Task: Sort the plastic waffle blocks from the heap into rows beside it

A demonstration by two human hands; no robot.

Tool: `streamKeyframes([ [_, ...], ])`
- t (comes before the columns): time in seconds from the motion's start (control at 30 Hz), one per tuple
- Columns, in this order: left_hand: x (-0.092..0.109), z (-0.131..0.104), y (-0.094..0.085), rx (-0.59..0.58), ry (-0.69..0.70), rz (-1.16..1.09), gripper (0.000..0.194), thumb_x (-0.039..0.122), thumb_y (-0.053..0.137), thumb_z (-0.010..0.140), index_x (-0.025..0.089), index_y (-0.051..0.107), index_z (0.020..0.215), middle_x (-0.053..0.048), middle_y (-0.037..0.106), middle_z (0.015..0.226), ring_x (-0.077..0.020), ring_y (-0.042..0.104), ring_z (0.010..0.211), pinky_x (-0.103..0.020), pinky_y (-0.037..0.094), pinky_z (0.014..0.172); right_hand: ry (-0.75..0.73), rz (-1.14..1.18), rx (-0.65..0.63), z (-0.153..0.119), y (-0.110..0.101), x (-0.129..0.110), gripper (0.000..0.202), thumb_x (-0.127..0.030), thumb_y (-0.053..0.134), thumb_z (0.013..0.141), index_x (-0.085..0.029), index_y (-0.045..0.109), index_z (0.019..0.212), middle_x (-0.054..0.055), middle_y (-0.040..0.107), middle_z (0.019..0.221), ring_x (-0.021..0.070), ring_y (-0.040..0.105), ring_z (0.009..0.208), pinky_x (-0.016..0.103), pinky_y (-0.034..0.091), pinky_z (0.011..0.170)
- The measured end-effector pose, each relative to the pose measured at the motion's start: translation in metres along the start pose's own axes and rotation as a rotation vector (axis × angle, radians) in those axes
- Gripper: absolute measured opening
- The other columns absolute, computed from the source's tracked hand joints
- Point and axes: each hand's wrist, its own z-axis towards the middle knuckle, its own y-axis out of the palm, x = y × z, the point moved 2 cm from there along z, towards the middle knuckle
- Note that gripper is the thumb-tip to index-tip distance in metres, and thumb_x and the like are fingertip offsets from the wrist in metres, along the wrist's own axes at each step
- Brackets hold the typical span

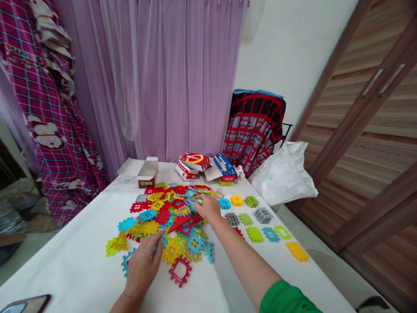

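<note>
A heap of plastic interlocking tiles [151, 227] in red, yellow, blue, green and grey covers the middle of the table. My left hand [143, 263] is at the heap's near left edge, its fingers stretched out and the thumb apart. Just beyond its fingertips lies a red triangular tile [180, 222]. Partly under that hand sits a blue toothed tile [125, 263]. My right hand [210, 209] reaches into the far right of the heap, fingers closed down among the tiles; what they grip is hidden. A red square frame tile [180, 270] lies nearest me.
Right of the heap, tiles lie sorted apart, including a green square tile [254, 234] and a stacked grey tile [263, 215]. Small open cartons [148, 174] and a red box [195, 161] stand at the back. A white bag [283, 176] adjoins the right edge; a phone [28, 304] lies front left.
</note>
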Motion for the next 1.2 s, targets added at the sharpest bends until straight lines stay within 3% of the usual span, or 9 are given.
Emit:
streamKeyframes([
  [0.13,0.001,0.0,0.0,0.015,-0.007,-0.019,0.031,0.038,0.045,0.095,0.024,0.069,0.107,-0.004,0.077,0.095,-0.019,0.074,0.084,-0.03,0.059,0.074,0.053,-0.086,-0.094,0.015,0.007,-0.012,0.045,-0.053,0.056,0.085,-0.017,0.068,0.11,0.015,0.072,0.108,0.0319,0.059,0.11,0.04,0.042,0.09],
  [0.27,0.001,0.001,0.001,0.017,-0.034,-0.052,0.03,0.039,0.045,0.094,0.025,0.069,0.107,-0.003,0.078,0.095,-0.0188,0.074,0.084,-0.03,0.059,0.078,0.079,-0.116,-0.152,0.02,0.017,-0.014,0.041,-0.049,0.056,0.085,-0.018,0.068,0.109,0.015,0.072,0.106,0.0324,0.058,0.113,0.042,0.04,0.091],
  [0.43,0.001,0.0,0.002,0.01,-0.038,-0.052,0.03,0.037,0.044,0.094,0.025,0.068,0.108,-0.003,0.078,0.095,-0.0185,0.073,0.083,-0.029,0.059,0.074,0.033,0.005,-0.044,0.017,0.02,-0.008,0.039,-0.04,0.062,0.081,-0.022,0.063,0.116,0.009,0.071,0.112,0.029,0.058,0.112,0.041,0.041,0.093],
  [0.53,0.002,0.0,0.002,0.014,-0.031,-0.058,0.029,0.036,0.045,0.094,0.026,0.067,0.108,-0.003,0.077,0.096,-0.0182,0.073,0.085,-0.029,0.059,0.075,-0.082,0.187,0.123,-0.002,0.018,-0.003,0.044,-0.031,0.067,0.077,-0.023,0.059,0.12,0.006,0.069,0.117,0.0254,0.059,0.111,0.038,0.043,0.095],
  [0.67,0.006,0.002,-0.002,0.0,-0.039,-0.064,0.029,0.036,0.045,0.094,0.025,0.068,0.108,-0.003,0.076,0.096,-0.0178,0.073,0.085,-0.028,0.058,0.074,-0.206,0.416,0.308,-0.051,0.019,0.002,0.049,-0.026,0.067,0.076,-0.023,0.056,0.124,0.007,0.068,0.117,0.0235,0.061,0.108,0.039,0.048,0.095],
  [0.8,0.013,0.004,-0.005,-0.013,-0.08,-0.122,0.029,0.04,0.049,0.092,0.025,0.069,0.108,-0.005,0.076,0.098,-0.019,0.072,0.086,-0.031,0.058,0.077,-0.259,0.513,0.389,-0.1,0.021,-0.002,0.051,-0.023,0.065,0.077,-0.024,0.053,0.127,0.008,0.067,0.116,0.0241,0.063,0.106,0.041,0.051,0.092],
  [1.0,0.031,0.005,0.001,-0.106,-0.353,-0.432,0.032,0.045,0.056,0.085,0.027,0.07,0.109,-0.002,0.078,0.096,-0.019,0.073,0.082,-0.033,0.058,0.077,-0.366,0.551,0.35,-0.122,0.015,-0.022,0.053,-0.019,0.063,0.078,-0.023,0.051,0.13,0.008,0.066,0.118,0.0233,0.062,0.107,0.04,0.052,0.094],
  [1.2,0.043,0.008,0.006,-0.126,-0.738,-0.894,0.047,0.057,0.074,0.062,0.02,0.071,0.09,-0.001,0.076,0.075,-0.0158,0.065,0.061,-0.028,0.052,0.057,-0.424,0.505,0.395,-0.127,0.017,-0.033,0.053,-0.015,0.059,0.078,-0.023,0.051,0.13,0.009,0.063,0.121,0.0235,0.059,0.113,0.041,0.051,0.097],
])
